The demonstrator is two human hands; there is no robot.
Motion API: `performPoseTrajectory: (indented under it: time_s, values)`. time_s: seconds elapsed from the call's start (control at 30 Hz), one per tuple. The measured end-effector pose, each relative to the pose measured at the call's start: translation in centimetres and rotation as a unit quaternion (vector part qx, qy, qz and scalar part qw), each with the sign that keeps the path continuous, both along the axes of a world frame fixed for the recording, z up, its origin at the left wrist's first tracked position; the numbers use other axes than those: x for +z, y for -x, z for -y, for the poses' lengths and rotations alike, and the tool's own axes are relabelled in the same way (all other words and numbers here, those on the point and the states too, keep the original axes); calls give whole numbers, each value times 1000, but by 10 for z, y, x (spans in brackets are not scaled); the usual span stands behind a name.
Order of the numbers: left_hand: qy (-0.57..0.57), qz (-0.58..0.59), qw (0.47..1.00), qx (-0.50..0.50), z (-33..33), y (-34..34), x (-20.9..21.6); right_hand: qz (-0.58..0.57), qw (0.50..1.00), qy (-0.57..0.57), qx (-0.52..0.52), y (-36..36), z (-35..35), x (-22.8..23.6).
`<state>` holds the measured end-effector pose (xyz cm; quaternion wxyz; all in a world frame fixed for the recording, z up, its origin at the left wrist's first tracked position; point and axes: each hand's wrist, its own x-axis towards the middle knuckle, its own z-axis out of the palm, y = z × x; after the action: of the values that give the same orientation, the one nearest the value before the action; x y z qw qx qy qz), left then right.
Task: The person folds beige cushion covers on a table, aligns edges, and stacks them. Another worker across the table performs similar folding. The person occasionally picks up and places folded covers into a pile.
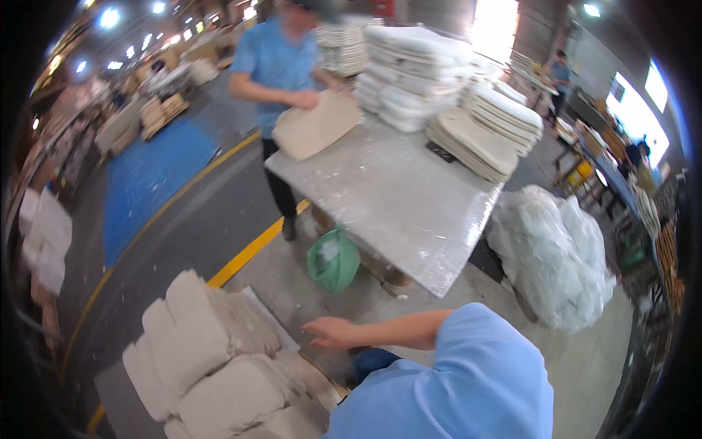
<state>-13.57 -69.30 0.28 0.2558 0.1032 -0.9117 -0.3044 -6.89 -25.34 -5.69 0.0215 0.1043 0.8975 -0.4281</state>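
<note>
Sleeve (493, 358) foremost, the right grip (329, 332) at six o'clock, loosely spread and seemingly empty, hangs near pads (194, 344) at seven o'clock, probably best lifted squarely, left grip unseen.

One foreground pad pile (228, 388) — one grey table (387, 194), one green bag (334, 265).

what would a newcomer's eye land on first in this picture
Probably the shiny, pale grey rectangular table near the centre, with tall stacks of rounded white pads toward its far side. Next, the bulging green plastic bag below the table's left edge, and the heaped beige rounded pads at lower left, beside the wearer's bare outstretched right hand.
</note>
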Motion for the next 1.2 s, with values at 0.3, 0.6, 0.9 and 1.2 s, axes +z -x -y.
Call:
performPoseTrajectory:
  time_s: [0.3, 0.6, 0.9, 1.2]
  values:
    - [-207, 64, 881, -420, -289, 23, 55, 17, 849, 41, -527, -340, -114, 10]
    - [-290, 389, 596, -640, -577, -285, -18, 60, 845, 138, -513, -562, -134, -1]
    - [-141, 377, 507, -762, -747, -395, -16, -27, 649, 128, -750, -728, -292, 18]
    - [-229, 361, 566, -705, -983, -405, 29, -178, 583, 222, -761, -768, -464, 23]
